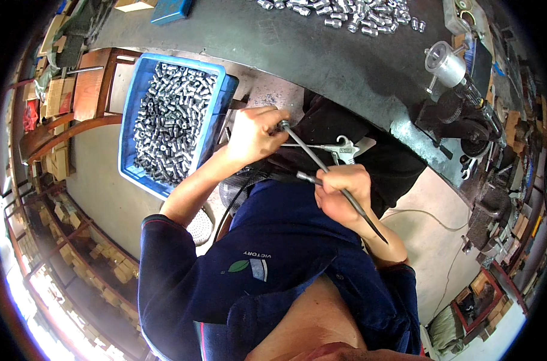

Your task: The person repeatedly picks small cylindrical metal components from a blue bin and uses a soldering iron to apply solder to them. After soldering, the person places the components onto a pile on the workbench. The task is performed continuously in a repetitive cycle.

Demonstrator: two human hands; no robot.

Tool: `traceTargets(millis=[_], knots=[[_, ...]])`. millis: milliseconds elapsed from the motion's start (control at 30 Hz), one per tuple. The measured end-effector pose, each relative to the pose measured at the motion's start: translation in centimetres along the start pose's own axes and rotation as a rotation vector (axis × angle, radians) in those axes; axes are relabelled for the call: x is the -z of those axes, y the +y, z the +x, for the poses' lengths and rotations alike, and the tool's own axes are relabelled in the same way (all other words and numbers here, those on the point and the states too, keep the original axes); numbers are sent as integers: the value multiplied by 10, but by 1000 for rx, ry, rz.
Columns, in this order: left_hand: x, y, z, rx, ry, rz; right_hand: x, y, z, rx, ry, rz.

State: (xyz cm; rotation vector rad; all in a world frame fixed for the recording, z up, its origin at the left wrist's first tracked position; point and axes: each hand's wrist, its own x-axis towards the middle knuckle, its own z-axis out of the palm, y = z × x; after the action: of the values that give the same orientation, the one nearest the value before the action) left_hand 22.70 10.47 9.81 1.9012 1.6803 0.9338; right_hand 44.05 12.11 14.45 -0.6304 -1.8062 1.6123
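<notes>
My left hand (255, 135) is closed, pinching a small metal fitting (284, 124) against the upper end of a long, slim metal rod (309, 151). My right hand (344, 191) is wrapped round that rod lower down, and the rod's dark tapered tail sticks out past the wrist. A short metal piece with a bright tip (309, 178) also pokes out of my right fist; its other end is hidden. Between the hands, over my lap, lies a pale air blow gun (346, 149) with a thin nozzle, touched by neither hand as far as I can see.
To the left stands a blue bin (128, 141) full of small metal fittings. Across the front runs a dark workbench (321, 57) with a loose pile of shiny fittings (370, 15) and a blue box (170, 10). A machine with a round metal head (445, 65) stands at its right.
</notes>
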Motion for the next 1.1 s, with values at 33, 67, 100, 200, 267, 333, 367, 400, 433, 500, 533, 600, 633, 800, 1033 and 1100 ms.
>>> traceTargets(millis=[33,67,100,200,267,333,367,400,433,500,533,600,633,800,1033,1100], knots=[[-2,2,-1,-87,-10,15,-1,5,7,31,-37,-105],[-4,7,2,-149,-65,36,-2,15,11,-34,-63,-73],[-9,10,4,-178,-78,6,-3,24,15,-82,-61,-65],[-17,0,8,-160,-17,-97,-4,36,27,-78,-29,-78],[-2,-6,10,38,-26,18,1,26,25,-3,-38,-76],[7,-21,13,26,73,70,6,20,15,126,62,-185],[12,-22,15,53,105,78,9,15,8,97,72,-117],[17,-22,17,80,137,86,12,11,2,68,82,-48],[21,-20,23,86,197,89,13,11,-1,71,95,-57],[28,-13,31,87,244,38,11,12,-6,83,108,-31],[30,-11,35,93,245,13,12,13,-8,79,80,-44],[32,-2,44,31,277,-9,9,13,-11,90,86,-96],[33,1,47,0,297,-16,9,13,-12,52,61,3],[23,2,78,-43,218,4,7,25,-24,-21,38,113],[5,-13,196,54,80,-375,8,30,-29,-41,75,101],[12,-8,228,29,80,-676,9,28,-28,-56,82,92]])
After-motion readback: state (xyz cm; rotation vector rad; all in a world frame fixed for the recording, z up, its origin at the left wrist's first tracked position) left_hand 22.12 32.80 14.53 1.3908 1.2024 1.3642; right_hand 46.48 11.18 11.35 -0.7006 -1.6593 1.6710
